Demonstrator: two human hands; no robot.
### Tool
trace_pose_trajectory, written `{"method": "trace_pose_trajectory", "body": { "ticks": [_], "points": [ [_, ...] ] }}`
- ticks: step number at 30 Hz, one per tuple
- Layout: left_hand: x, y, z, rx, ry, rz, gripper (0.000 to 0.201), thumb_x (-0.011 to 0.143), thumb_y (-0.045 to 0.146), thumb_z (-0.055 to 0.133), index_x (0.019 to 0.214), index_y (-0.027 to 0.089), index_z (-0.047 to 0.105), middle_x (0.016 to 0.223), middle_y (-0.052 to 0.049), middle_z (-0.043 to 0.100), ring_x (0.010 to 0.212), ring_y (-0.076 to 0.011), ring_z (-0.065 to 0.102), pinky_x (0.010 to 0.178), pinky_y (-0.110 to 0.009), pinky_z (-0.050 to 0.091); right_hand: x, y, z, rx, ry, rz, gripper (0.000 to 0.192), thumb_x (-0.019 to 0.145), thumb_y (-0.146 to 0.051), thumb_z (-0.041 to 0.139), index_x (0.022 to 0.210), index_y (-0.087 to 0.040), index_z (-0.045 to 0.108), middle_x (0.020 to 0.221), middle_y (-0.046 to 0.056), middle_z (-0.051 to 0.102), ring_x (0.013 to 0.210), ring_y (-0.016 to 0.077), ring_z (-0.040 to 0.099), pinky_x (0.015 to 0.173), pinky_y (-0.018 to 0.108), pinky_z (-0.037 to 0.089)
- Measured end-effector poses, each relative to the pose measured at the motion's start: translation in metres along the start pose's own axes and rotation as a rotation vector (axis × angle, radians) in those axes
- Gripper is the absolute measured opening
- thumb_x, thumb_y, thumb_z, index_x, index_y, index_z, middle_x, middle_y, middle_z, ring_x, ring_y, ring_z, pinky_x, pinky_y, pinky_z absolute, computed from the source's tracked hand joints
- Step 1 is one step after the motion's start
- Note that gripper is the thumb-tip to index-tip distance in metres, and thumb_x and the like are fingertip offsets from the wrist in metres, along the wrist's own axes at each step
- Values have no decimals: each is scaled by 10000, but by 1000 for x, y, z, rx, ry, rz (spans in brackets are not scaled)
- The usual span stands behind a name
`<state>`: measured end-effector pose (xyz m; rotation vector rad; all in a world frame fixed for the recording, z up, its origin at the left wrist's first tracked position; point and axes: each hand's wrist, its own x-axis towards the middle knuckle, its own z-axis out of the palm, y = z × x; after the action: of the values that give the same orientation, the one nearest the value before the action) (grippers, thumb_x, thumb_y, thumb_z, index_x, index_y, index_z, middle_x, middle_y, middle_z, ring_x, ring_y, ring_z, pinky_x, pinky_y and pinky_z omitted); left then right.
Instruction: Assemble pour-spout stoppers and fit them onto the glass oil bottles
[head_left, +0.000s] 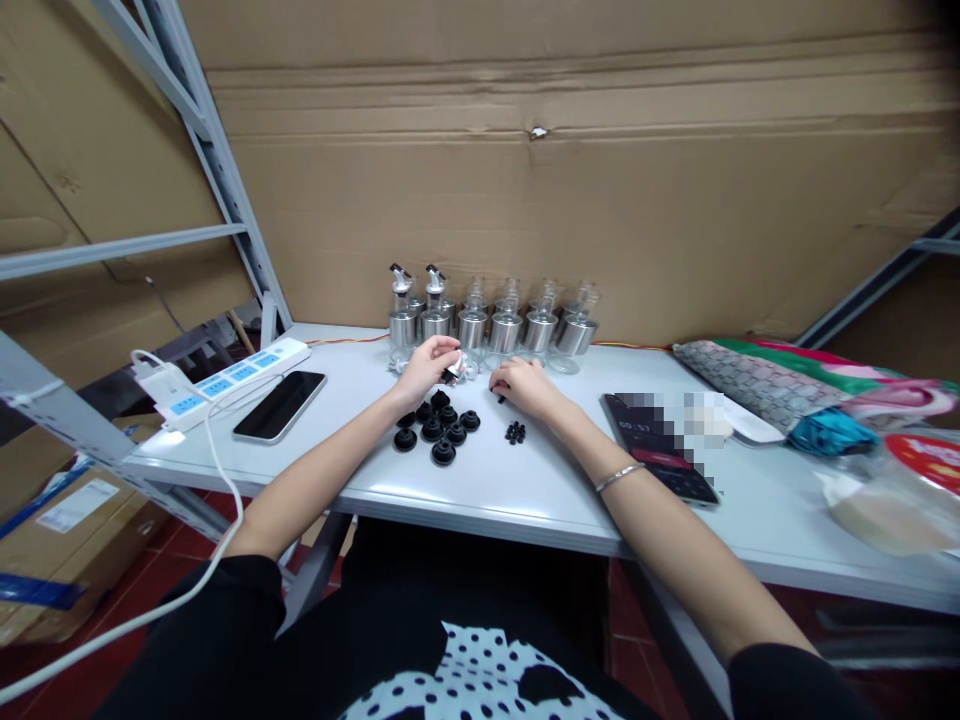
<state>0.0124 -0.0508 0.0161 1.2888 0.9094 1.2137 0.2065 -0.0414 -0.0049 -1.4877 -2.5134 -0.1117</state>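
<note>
My left hand (424, 372) has its thumb and fingers drawn together around a small silver-and-black piece (451, 375), which sits right at my fingertips; its exact shape is too small to make out. To the right of it, my right hand (526, 386) is low over the bench (480, 492), fingers bent and bunched, with a black bit (501, 399) at the tips; I cannot tell whether they grip it or only touch it.

Just below my right fingers is a little cluster of small black pieces (515, 433). Nearer to me than my left fingers, black ribbed stoppers (432, 430) lie in a loose group. Beyond both hands stand glass bottles with metal sleeves (505, 333) in rows; the two at the left end of the front row carry silver-and-black spouts (435, 283).

Well out to the left of my left fingers lies a dark phone (280, 407), with a white power strip (236, 380) beside it. To the right of my right fingers, past my wrist, another phone (645, 430) lies with its screen lit.
</note>
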Motion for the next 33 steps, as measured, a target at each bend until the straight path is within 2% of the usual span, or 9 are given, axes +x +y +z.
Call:
{"method": "trace_pose_trajectory", "body": {
  "ticks": [3, 6, 10, 12, 15, 18, 24, 33],
  "points": [
    [0, 0, 0, -21, 0, -26, 151, 763, 151, 596, 899, 143, 531, 715, -1, 593, 618, -104, 587, 534, -213, 469, 0, 2, -2, 25, 133, -56, 157, 843, -151, 512, 788, -182, 656, 867, 72, 681, 902, 231, 551, 701, 316, 249],
    [1, -1, 0, -21, -13, -39, 144, 778, 163, 591, 906, 133, 534, 670, -8, 603, 595, -113, 580, 536, -240, 490, 0, 2, -7, 100, 361, -69, 122, 835, -168, 502, 840, -175, 623, 841, 68, 681, 823, 204, 581, 722, 315, 292],
    [1, -2, -1, -19, -43, -41, 165, 760, 179, 625, 891, 130, 538, 679, -17, 623, 606, -122, 595, 545, -258, 509, -2, -10, -15, 328, 624, 4, 51, 736, -143, 529, 753, -185, 554, 690, 18, 649, 672, 165, 583, 726, 302, 369],
    [0, -3, -1, -16, -72, -36, 179, 752, 198, 642, 879, 132, 534, 685, -22, 633, 610, -122, 600, 540, -251, 506, -3, -19, -18, 473, 699, 47, 40, 708, -163, 537, 709, -199, 518, 671, 8, 641, 657, 162, 579, 688, 286, 400],
    [-1, -3, -1, -16, -113, -29, 218, 733, 236, 672, 858, 138, 522, 690, -22, 638, 616, -124, 608, 532, -241, 501, -5, -30, -18, 660, 699, 54, 49, 698, -193, 547, 688, -206, 500, 705, 10, 661, 660, 153, 577, 658, 272, 429],
    [-1, -3, -1, -42, -125, -17, 269, 709, 239, 690, 884, 150, 506, 729, -9, 633, 627, -129, 619, 532, -252, 511, -5, -35, -17, 731, 647, 11, 37, 705, -209, 554, 692, -200, 521, 725, 12, 670, 662, 144, 575, 662, 272, 442],
    [-2, -2, -1, -60, -164, 17, 357, 710, 238, 683, 998, 177, 481, 774, 12, 610, 652, -126, 627, 558, -265, 524, -5, -36, -17, 744, 659, -4, 57, 740, -243, 555, 710, -194, 556, 729, 19, 672, 694, 153, 596, 689, 286, 448],
    [-1, -5, -2, -44, -164, 56, 352, 687, 305, 717, 962, 154, 556, 790, -21, 632, 658, -128, 616, 545, -243, 515, -4, -35, -11, 679, 584, -84, 109, 734, -270, 558, 670, -201, 502, 701, 20, 658, 658, 150, 589, 654, 272, 444]
  ]
}}
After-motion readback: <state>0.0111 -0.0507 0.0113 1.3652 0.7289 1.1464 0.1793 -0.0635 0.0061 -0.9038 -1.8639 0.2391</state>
